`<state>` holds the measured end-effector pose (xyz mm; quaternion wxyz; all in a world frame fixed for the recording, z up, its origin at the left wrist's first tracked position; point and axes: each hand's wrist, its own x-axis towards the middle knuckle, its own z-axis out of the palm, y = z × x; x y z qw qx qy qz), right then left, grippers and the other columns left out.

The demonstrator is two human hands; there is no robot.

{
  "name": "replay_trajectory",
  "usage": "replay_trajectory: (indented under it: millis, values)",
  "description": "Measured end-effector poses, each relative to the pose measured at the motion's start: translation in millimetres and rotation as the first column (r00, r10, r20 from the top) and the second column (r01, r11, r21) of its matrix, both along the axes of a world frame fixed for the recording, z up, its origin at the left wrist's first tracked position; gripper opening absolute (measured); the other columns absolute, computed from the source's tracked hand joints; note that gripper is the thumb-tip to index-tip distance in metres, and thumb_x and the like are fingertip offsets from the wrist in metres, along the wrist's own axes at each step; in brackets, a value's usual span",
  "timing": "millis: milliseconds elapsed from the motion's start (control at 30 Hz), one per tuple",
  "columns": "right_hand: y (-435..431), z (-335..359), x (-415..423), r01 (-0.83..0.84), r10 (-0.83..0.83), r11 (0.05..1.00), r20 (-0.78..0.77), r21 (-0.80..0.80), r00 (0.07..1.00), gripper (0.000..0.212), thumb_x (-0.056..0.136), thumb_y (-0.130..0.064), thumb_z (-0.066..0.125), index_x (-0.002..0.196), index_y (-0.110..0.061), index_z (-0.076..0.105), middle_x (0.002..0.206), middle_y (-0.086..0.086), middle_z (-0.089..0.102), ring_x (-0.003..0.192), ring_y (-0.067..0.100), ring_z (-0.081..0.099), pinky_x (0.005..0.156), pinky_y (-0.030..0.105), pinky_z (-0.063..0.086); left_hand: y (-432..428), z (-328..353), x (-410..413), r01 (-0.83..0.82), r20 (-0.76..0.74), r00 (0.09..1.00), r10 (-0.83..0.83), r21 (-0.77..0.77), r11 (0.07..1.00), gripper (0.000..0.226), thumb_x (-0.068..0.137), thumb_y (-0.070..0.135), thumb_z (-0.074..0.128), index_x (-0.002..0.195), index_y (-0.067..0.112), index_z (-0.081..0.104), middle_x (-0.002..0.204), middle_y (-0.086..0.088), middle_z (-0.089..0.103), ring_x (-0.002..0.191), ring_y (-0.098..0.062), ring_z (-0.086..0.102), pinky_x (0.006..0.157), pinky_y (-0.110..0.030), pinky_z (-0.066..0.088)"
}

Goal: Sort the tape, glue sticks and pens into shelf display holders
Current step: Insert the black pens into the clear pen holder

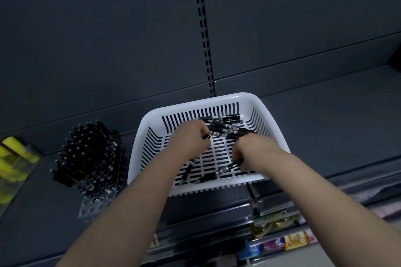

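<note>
1. Grip: left hand (pixel 191 138) is curled round one or more black pens (pixel 225 130). Right hand (pixel 252 150) is curled the same way, with one pen jutting out beneath the palm. Both are inside the basket at centre frame.
2. Shelf (pixel 314 125): dark grey, spans the frame and carries every item below.
3. Basket (pixel 149 119): white, slotted, centre.
4. Pen holder (pixel 91 158): clear, tiered, just left of the basket. Most of it is filled with black pens; the front holes look vacant.
5. Glue sticks (pixel 15 154): yellow, in a clear holder at the far left edge, blurred.
6. Pens, remainder: a cluster against the basket's far wall and a couple on its floor near the front.
7. Risk: smooth barrels bunched in two fists could slip out while being carried left to the holder. A knock could also unseat pens already stocked there.
8. Not determinable: how many pens each hand holds, and whether the pen below the left wrist is held or lying loose. No tape is in view. Goods at lower right are illegible.
</note>
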<state>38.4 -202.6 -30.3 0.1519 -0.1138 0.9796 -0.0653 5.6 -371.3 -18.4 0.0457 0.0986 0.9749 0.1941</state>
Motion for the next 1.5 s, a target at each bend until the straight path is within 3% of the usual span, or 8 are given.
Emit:
replay_trajectory:
  millis: [100, 167, 300, 567, 700, 867, 1233, 1500]
  values:
    - [-1, -3, -2, -0.014, 0.013, 1.000, -0.045, -0.025, 0.999, 0.015, 0.083, -0.019, 0.066, 0.096, -0.026, 0.070, 0.101, -0.005, 0.066, 0.094, 0.019, 0.062, 0.081, 0.030, 0.051, -9, 13, 1, -0.112, -0.054, 0.990, 0.129, 0.242, 0.964, 0.013, 0.082, 0.020, 0.072, 0.093, 0.023, 0.065, 0.084, 0.010, 0.061, 0.081, -0.008, 0.059, 0.078, -0.025, 0.048]
    - [1, 1, -2, 0.024, -0.038, 0.974, -0.061, -0.224, 0.997, 0.007, 0.086, -0.022, 0.066, 0.092, -0.026, 0.068, 0.093, -0.008, 0.064, 0.091, 0.015, 0.062, 0.077, 0.025, 0.046, -17, 25, 4, -0.142, -0.109, 0.973, 0.204, 0.416, 0.898, 0.016, 0.080, 0.017, 0.074, 0.083, 0.025, 0.060, 0.077, 0.012, 0.057, 0.070, -0.002, 0.055, 0.070, -0.019, 0.045]
    - [-13, 28, -1, 0.044, -0.241, 0.698, -0.177, -0.714, 0.954, 0.007, 0.085, -0.022, 0.069, 0.090, -0.027, 0.070, 0.084, -0.009, 0.069, 0.082, 0.013, 0.065, 0.079, 0.029, 0.052, -47, 55, 18, -0.083, -0.280, 0.898, 0.340, 0.651, 0.754, 0.021, 0.078, 0.017, 0.076, 0.078, 0.028, 0.058, 0.073, 0.009, 0.059, 0.063, -0.004, 0.056, 0.065, -0.021, 0.051]
    - [-106, 68, 10, -0.172, -0.316, 0.357, -0.292, -0.918, 0.903, 0.014, 0.080, -0.020, 0.074, 0.089, -0.029, 0.068, 0.065, -0.014, 0.058, 0.062, 0.001, 0.056, 0.066, 0.020, 0.047, -156, 94, 68, -0.080, -0.474, 0.735, 0.484, 0.649, 0.756, 0.013, 0.088, 0.024, 0.065, 0.100, 0.026, 0.069, 0.084, 0.015, 0.067, 0.082, -0.008, 0.066, 0.080, -0.037, 0.057]
    - [-151, 64, 16, -0.194, -0.240, 0.370, -0.296, -0.909, 0.925, 0.021, 0.089, -0.019, 0.064, 0.107, -0.029, 0.067, 0.078, -0.014, 0.064, 0.079, 0.008, 0.065, 0.079, 0.034, 0.055, -202, 84, 85, -0.172, -0.456, 0.738, 0.498, 0.586, 0.792, 0.010, 0.087, 0.022, 0.067, 0.096, 0.028, 0.070, 0.075, 0.015, 0.065, 0.073, -0.003, 0.062, 0.075, -0.028, 0.053]
    - [-193, 54, 21, -0.222, -0.188, 0.532, -0.370, -0.817, 0.910, 0.026, 0.090, -0.021, 0.062, 0.115, -0.027, 0.062, 0.081, -0.015, 0.058, 0.077, 0.008, 0.059, 0.075, 0.024, 0.046, -223, 61, 92, -0.244, -0.446, 0.767, 0.461, 0.461, 0.853, 0.012, 0.085, 0.017, 0.068, 0.096, 0.020, 0.065, 0.071, 0.012, 0.054, 0.065, 0.001, 0.052, 0.065, -0.009, 0.039]
    - [-228, 46, 37, -0.184, -0.214, 0.614, -0.387, -0.767, 0.897, 0.012, 0.087, -0.024, 0.066, 0.099, -0.029, 0.065, 0.083, -0.014, 0.062, 0.078, -0.004, 0.058, 0.063, 0.003, 0.038, -243, 31, 99, -0.236, -0.465, 0.825, 0.320, 0.231, 0.944, 0.017, 0.088, 0.033, 0.064, 0.104, 0.027, 0.064, 0.083, 0.017, 0.060, 0.090, -0.003, 0.039, 0.060, -0.012, 0.028]
    - [-237, 46, 46, -0.184, -0.229, 0.623, -0.402, -0.760, 0.886, 0.015, 0.086, -0.022, 0.068, 0.100, -0.027, 0.066, 0.081, -0.013, 0.063, 0.076, -0.001, 0.059, 0.065, 0.004, 0.039, -246, 15, 103, -0.191, -0.602, 0.773, 0.201, 0.081, 0.978, 0.017, 0.075, 0.033, 0.077, 0.088, 0.022, 0.074, 0.089, 0.007, 0.064, 0.098, -0.021, 0.050, 0.075, -0.038, 0.048]
